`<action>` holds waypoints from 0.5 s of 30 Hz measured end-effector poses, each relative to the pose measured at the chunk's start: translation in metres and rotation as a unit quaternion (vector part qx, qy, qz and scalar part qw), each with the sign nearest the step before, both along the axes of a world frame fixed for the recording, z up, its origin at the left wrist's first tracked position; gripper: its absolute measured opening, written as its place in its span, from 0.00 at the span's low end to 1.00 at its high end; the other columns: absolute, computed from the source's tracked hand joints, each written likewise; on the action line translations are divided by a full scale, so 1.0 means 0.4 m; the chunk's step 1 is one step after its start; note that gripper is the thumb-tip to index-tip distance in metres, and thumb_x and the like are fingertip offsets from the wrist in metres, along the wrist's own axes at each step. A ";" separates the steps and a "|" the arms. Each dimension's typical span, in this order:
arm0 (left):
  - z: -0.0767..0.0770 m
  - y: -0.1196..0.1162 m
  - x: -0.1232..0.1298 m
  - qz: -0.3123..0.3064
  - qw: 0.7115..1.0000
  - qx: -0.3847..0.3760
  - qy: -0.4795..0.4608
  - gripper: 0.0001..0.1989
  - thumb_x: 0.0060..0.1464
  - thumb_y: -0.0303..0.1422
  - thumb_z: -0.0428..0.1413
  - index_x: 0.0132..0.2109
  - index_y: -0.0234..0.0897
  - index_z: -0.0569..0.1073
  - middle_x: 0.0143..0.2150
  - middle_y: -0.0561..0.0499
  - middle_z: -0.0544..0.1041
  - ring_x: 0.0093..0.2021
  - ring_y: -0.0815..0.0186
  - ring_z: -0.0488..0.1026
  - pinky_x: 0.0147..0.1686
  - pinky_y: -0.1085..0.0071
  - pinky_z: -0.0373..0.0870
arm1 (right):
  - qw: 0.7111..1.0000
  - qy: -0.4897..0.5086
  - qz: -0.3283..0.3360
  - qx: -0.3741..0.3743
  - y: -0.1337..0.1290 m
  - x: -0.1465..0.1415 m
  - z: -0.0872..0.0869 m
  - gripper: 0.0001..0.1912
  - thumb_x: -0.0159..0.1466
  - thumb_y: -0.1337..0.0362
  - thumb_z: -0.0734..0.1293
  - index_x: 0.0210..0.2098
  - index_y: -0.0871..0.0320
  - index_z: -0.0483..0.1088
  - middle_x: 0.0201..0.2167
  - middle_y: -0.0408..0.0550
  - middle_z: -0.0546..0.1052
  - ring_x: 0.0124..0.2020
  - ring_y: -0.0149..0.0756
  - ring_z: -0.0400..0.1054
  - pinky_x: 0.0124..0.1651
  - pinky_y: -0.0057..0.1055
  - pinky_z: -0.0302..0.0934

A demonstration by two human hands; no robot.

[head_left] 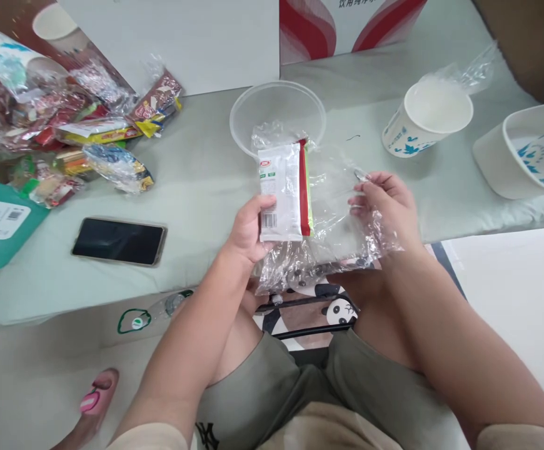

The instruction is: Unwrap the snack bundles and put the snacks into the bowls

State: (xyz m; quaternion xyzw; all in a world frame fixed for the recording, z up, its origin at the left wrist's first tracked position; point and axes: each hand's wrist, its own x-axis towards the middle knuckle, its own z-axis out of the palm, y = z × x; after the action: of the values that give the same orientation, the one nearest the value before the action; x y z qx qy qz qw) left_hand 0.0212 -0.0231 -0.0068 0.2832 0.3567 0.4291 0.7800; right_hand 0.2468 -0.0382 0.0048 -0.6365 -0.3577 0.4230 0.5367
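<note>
My left hand point(249, 229) is closed on a flat snack packet point(279, 194) whose white back carries a barcode; a red and a green edge show along its right side. My thumb lies over the packet's lower left, and the other fingers are hidden behind it. Loose clear plastic film point(331, 215), seemingly a bag, spreads around and below the packet. On its right side my right hand point(389, 206) pinches the film between curled fingers. Just behind the packet, a round clear plastic dish point(276, 94) rests on the table, partly covered by the film.
Several wrapped snacks point(107, 131) are piled at the left, above a phone point(119, 241) and a green container point(4, 219). Paper cups point(426, 115) and a white tub point(492, 150) stand at the right. White boxes point(178, 44) line the back. Below left is a pink slipper point(100, 390).
</note>
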 end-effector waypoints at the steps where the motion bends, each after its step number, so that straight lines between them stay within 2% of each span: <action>1: 0.009 -0.003 0.005 0.017 1.000 -0.009 0.005 0.23 0.45 0.40 0.61 0.48 0.36 0.75 0.38 0.45 0.83 0.48 0.48 0.83 0.43 0.56 0.84 | 0.998 -0.029 -0.038 0.033 -0.002 0.006 0.008 0.07 0.60 0.64 0.67 0.37 0.52 0.65 0.34 0.42 0.72 0.31 0.31 0.70 0.33 0.32 0.67; 4: 0.035 -0.013 0.020 0.055 0.998 -0.032 0.017 0.23 0.45 0.36 0.61 0.50 0.35 0.75 0.40 0.48 0.84 0.48 0.51 0.83 0.47 0.58 0.84 | 0.962 -0.101 -0.135 0.214 -0.021 0.006 0.061 0.08 0.58 0.70 0.65 0.37 0.54 0.68 0.33 0.41 0.71 0.35 0.30 0.71 0.43 0.34 0.67; 5: 0.041 -0.015 0.023 0.060 0.997 -0.036 0.017 0.22 0.45 0.36 0.61 0.49 0.35 0.75 0.40 0.48 0.84 0.48 0.51 0.83 0.48 0.58 0.84 | 0.951 -0.119 -0.126 0.257 -0.030 -0.003 0.086 0.07 0.59 0.70 0.64 0.37 0.54 0.69 0.31 0.40 0.71 0.35 0.30 0.71 0.44 0.35 0.67; 6: 0.045 -0.016 0.024 0.064 0.997 -0.040 0.016 0.21 0.44 0.35 0.61 0.47 0.35 0.75 0.40 0.48 0.84 0.48 0.51 0.83 0.49 0.58 0.83 | 0.951 -0.126 -0.088 0.268 -0.038 -0.017 0.110 0.05 0.60 0.69 0.65 0.36 0.54 0.69 0.30 0.41 0.72 0.34 0.31 0.72 0.43 0.35 0.67; 7: 0.049 -0.017 0.025 0.070 0.996 -0.045 0.014 0.20 0.45 0.35 0.61 0.47 0.35 0.76 0.39 0.49 0.84 0.48 0.50 0.83 0.49 0.57 0.83 | 0.961 -0.142 -0.017 0.236 -0.043 -0.034 0.132 0.04 0.60 0.68 0.66 0.36 0.55 0.70 0.30 0.41 0.73 0.34 0.32 0.72 0.41 0.35 0.67; 9: 0.054 -0.016 0.027 0.085 0.995 -0.057 0.010 0.19 0.47 0.36 0.60 0.46 0.34 0.76 0.38 0.48 0.84 0.50 0.49 0.83 0.51 0.55 0.83 | 0.972 -0.152 0.136 0.116 -0.043 -0.076 0.158 0.08 0.61 0.63 0.69 0.41 0.55 0.72 0.36 0.45 0.77 0.37 0.35 0.74 0.41 0.37 0.69; 12: 0.057 -0.019 0.031 0.106 0.992 -0.069 -0.005 0.20 0.52 0.39 0.54 0.48 0.33 0.77 0.41 0.45 0.85 0.56 0.46 0.81 0.54 0.52 0.81 | 0.973 -0.113 0.201 -0.024 -0.025 -0.133 0.142 0.16 0.63 0.57 0.69 0.48 0.56 0.70 0.41 0.47 0.78 0.37 0.36 0.74 0.39 0.37 0.69; 15: 0.046 -0.035 0.039 0.109 0.993 -0.052 -0.010 0.21 0.55 0.42 0.52 0.48 0.34 0.77 0.47 0.43 0.84 0.61 0.45 0.77 0.57 0.51 0.79 | 0.972 -0.028 0.225 -0.069 -0.023 -0.167 0.079 0.19 0.66 0.51 0.65 0.51 0.55 0.69 0.46 0.49 0.78 0.43 0.39 0.73 0.42 0.37 0.69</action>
State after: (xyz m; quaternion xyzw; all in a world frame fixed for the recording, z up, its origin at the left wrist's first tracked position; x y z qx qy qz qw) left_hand 0.0368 -0.0371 0.0118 0.1971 0.3999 0.4951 0.7457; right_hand 0.1802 -0.0473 0.0362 -0.5864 -0.4765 0.5388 0.3725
